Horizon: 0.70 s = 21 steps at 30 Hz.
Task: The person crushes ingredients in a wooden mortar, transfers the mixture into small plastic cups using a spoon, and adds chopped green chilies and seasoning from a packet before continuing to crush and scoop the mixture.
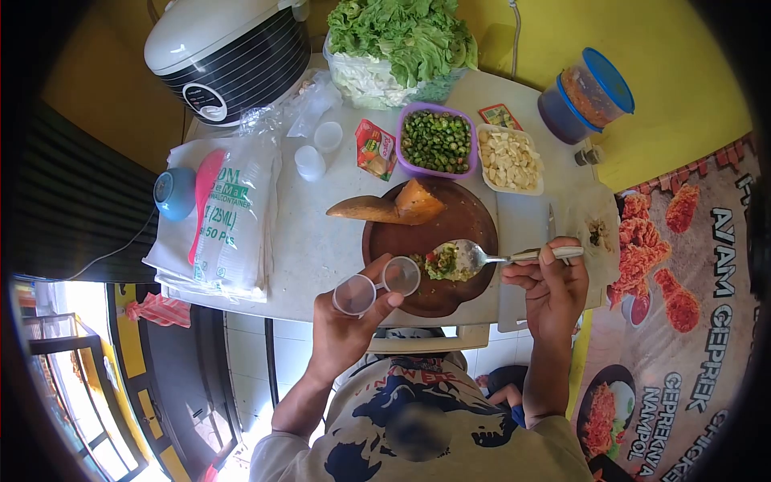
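My left hand (341,328) is closed around two small clear plastic cups, the nearer cup (354,295) and the other cup (401,275), side by side at the mortar's front left edge. In my right hand (554,289) is a metal spoon (522,255), held by its handle. The spoon's bowl is at a mound of mashed chili (440,265) in the round brown mortar (384,245); whether it carries any mash I cannot tell. A wooden pestle (401,209) lies across the mortar's back left rim.
Behind the mortar are a purple tub of chopped green chilies (438,143), a tub of peeled garlic (511,159) and a red sachet (375,149). Small cups (310,163), a plastic package (233,225) and a rice cooker (233,60) are leftward. Lettuce (401,40) stands at the back.
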### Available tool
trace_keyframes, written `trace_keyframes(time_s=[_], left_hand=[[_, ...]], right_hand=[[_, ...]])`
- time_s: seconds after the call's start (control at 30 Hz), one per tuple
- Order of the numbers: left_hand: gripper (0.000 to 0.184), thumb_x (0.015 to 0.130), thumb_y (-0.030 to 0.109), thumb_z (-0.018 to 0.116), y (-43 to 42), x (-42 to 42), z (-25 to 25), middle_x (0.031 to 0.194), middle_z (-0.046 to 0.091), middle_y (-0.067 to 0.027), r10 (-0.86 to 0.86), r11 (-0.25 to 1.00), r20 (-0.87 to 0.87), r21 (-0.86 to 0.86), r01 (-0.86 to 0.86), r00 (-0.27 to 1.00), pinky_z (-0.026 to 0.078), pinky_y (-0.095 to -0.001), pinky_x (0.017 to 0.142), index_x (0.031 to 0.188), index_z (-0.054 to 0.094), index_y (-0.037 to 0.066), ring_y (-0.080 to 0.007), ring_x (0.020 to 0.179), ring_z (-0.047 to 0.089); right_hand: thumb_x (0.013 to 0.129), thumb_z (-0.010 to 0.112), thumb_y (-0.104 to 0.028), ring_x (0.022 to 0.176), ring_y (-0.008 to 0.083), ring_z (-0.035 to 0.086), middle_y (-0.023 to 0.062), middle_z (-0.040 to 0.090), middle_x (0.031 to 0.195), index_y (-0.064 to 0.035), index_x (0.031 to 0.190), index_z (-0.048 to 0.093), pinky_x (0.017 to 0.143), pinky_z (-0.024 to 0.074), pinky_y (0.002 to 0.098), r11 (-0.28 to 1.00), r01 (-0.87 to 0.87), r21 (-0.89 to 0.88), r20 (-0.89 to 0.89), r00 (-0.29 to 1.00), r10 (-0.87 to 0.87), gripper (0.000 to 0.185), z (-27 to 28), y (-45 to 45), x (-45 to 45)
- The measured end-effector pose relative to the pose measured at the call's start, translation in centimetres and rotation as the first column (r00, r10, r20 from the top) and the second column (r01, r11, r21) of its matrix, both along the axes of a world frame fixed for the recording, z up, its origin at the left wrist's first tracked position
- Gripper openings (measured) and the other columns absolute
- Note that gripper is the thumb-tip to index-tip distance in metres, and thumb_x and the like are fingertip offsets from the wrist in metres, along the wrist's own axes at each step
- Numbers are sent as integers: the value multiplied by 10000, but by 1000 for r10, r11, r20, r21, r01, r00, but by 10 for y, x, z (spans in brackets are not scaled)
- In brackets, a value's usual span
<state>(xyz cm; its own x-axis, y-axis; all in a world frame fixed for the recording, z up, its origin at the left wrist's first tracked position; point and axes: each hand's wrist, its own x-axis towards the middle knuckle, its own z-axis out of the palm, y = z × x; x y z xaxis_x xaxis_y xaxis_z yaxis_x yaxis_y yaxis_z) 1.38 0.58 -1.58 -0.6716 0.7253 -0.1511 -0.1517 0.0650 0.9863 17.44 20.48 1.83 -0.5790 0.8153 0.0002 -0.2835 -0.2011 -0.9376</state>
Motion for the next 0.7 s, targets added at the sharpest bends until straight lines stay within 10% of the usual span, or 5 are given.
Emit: trace_keyframes(time_s=[0.27,0.53,0.7], left_hand=[[512,901,106,718,17,9,-1,1174,680,-121,-6,992,115,123,-9,993,480,-278,949,1340,524,-74,-120,1050,619],[469,901,50,686,17,9,-9,1169,655,-186,1,987,62,161,-11,998,593,-381,891,1304,515,-116,-234,1050,654],[481,902,97,700,10,4,-13,1162,656,-186,83,985,20,151,-85,996,596,-374,869,1297,524,-114,-232,1028,662]], right_hand=[[983,437,48,894,368,709,326,638,1019,22,1121,366,802,593,442,722,-130,680,-29,979,204,158,10,-25,-3],[958,443,100,991,382,684,352,616,1075,36,1158,445,824,583,454,607,-236,759,17,939,343,211,12,-23,-2],[982,464,32,812,307,717,282,648,1018,31,1074,452,742,606,381,807,-22,590,-55,996,68,93,11,-20,-6]])
